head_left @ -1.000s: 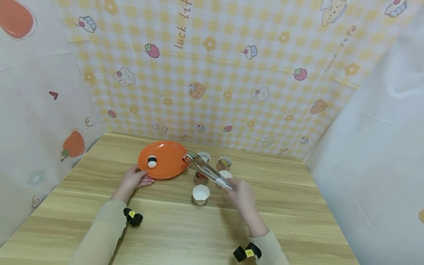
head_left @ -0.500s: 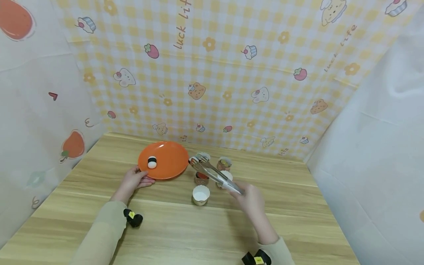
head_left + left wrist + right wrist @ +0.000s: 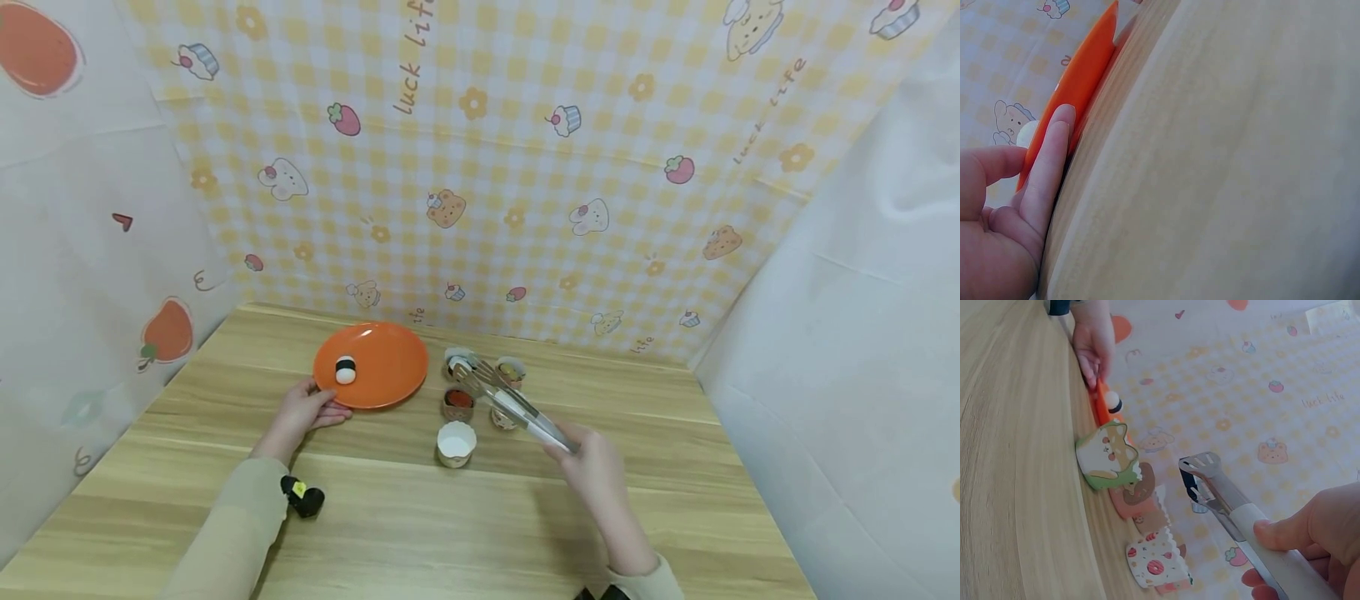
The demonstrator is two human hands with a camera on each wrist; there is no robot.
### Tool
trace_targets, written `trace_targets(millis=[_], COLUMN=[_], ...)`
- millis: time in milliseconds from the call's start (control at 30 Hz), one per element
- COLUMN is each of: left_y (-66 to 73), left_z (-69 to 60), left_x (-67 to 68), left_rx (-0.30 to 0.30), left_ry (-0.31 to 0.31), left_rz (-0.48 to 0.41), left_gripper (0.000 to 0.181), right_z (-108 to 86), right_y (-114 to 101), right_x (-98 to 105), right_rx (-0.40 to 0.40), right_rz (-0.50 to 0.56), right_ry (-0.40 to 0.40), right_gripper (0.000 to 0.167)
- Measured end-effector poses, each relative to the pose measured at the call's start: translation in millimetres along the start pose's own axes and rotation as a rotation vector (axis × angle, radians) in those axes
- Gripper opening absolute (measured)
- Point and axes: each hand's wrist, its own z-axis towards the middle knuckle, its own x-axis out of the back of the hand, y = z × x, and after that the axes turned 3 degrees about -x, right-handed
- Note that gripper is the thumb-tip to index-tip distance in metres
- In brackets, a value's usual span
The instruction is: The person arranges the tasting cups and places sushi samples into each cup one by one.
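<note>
My left hand (image 3: 303, 414) pinches the near left rim of an orange plate (image 3: 390, 367), thumb above and fingers under it. On the plate lies one toy sushi piece (image 3: 346, 370), white with a black band. My right hand (image 3: 597, 469) grips metal tongs (image 3: 525, 412) by their white-covered handle. Over the back paper cups hover the tong tips. In the right wrist view something dark shows between the tips; whether it is a held piece, I cannot tell. Below them stand a cup with red contents (image 3: 458, 402) and a cup with yellow-green contents (image 3: 512, 369).
A white-lined paper cup (image 3: 456, 444) stands nearest me, and another cup (image 3: 504, 417) is partly hidden by the tongs. At the back left is one more cup (image 3: 453, 353). A checked cloth (image 3: 480, 167) rises behind the wooden table (image 3: 420, 533).
My right hand has drawn back to the right and toward me, carrying the tong tips from the plate's right edge to over the back cups. My left hand stays at the plate rim.
</note>
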Motion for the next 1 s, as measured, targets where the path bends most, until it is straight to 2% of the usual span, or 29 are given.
trace_targets(millis=[300,500,1000], left_y=[0.3,0.7,1.8], left_z=[-0.5,-0.8,-2.6], left_x=[-0.2,-0.7,-2.1], left_rx=[0.007,0.006,0.018], left_ry=[0.007,0.009,0.012], left_rz=[-0.004,-0.008,-0.002], left_gripper=[0.049,0.048,0.050], right_z=[-7.7,-12.7,-22.3], right_y=[10,16,31], right_x=[12,17,20], right_rx=[-0.047,-0.033,-0.075], right_rz=[-0.005,-0.019,-0.017], right_ry=[-0.005,0.015,0.003], right_gripper=[0.036,0.037,0.037])
